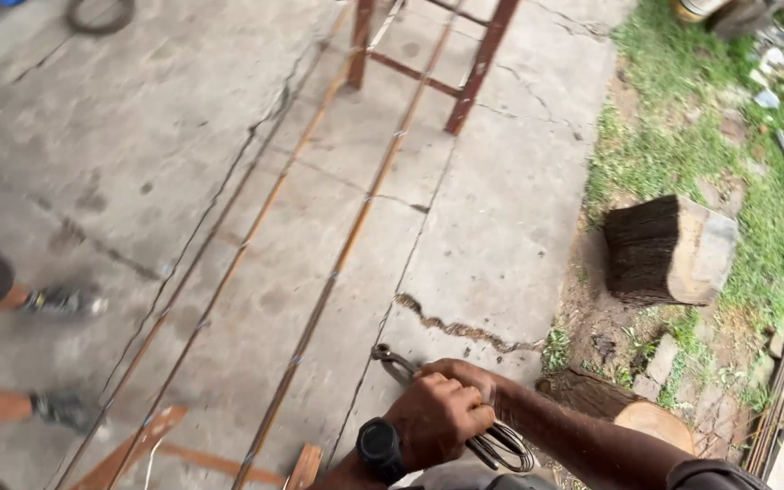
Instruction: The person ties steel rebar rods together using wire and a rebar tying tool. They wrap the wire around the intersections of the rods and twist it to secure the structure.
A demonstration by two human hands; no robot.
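1. Both hands meet low in the near middle of the view, over the concrete floor
2. The left hand, with a black watch on its wrist, is clenched around a bundle of thin wire
3. The right hand lies just behind it, touching it; its fingers are mostly hidden, so I cannot tell whether it grasps the bundle
4. The wire bundle runs on a slant: one looped end pokes out up and to the left of the hands near, the other loop hangs out down and to the right. Its long axis goes from far left to near right
5. Three long rusty steel rods lie side by side on the floor, running from the near left up to the far right, tied with small wire knots along them
6. One red-brown metal stand straddles the rods at the far end; wooden pieces cross them near the bottom
7. Two logs sit on the right by the grass: one dark stump, one just behind the right forearm
8. Another person's two feet in shoes show at the left edge
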